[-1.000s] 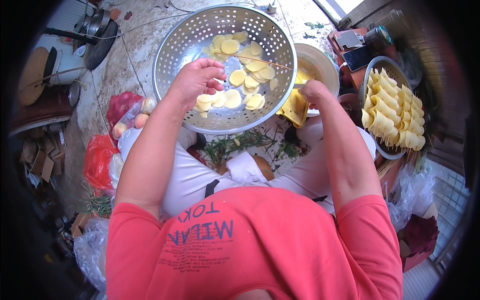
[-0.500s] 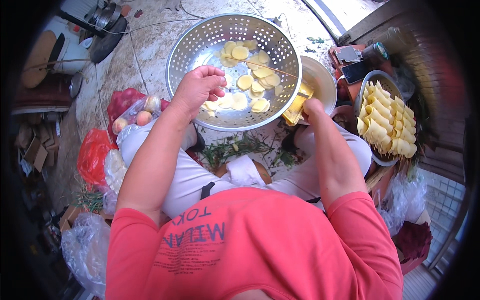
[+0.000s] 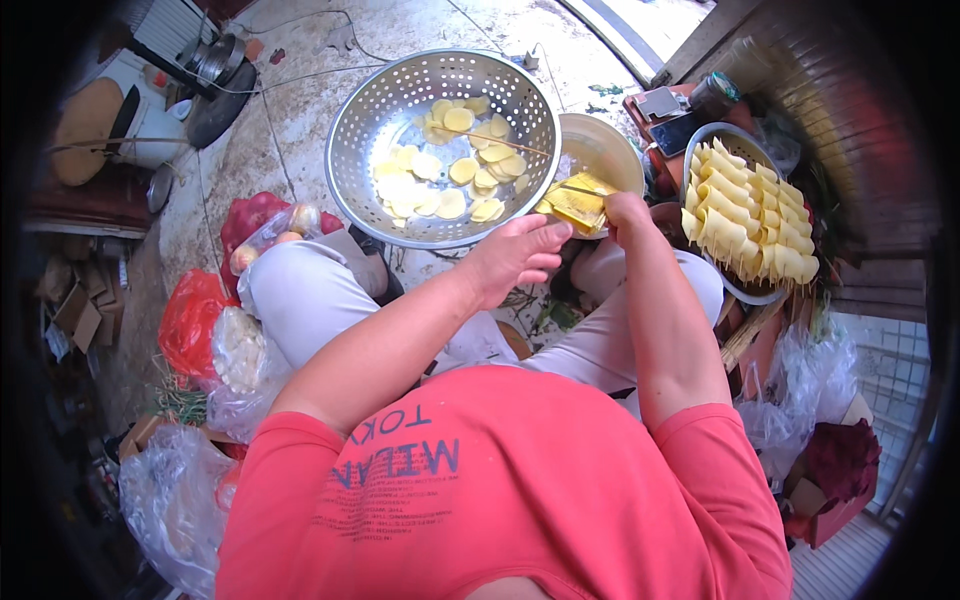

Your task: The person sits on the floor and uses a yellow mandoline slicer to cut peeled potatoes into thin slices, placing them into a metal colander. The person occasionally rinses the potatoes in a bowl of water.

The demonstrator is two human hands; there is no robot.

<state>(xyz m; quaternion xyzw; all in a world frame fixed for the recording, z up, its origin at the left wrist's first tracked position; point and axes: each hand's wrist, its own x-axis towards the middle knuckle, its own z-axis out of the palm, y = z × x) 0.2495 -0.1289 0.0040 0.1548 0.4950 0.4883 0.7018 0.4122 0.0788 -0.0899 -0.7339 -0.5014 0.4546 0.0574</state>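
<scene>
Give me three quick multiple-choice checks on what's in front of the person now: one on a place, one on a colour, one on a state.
1. Where do the pale round slices lie?
A. In the perforated metal colander
B. On the floor
C. In the red bag

2. What colour is the person's shirt?
A. Blue
B. Coral red
C. White

3. How is the left hand?
A. Closed round a knife
B. Deep inside the colander
C. Open and empty, near the colander's rim

Answers:
1. A: the slices sit inside the colander.
2. B: the shirt is coral red with dark lettering.
3. C: the left hand shows loose fingers holding nothing, just at the near rim, while the right hand holds a thin stick by the yellow pieces at the cream bowl.
</scene>
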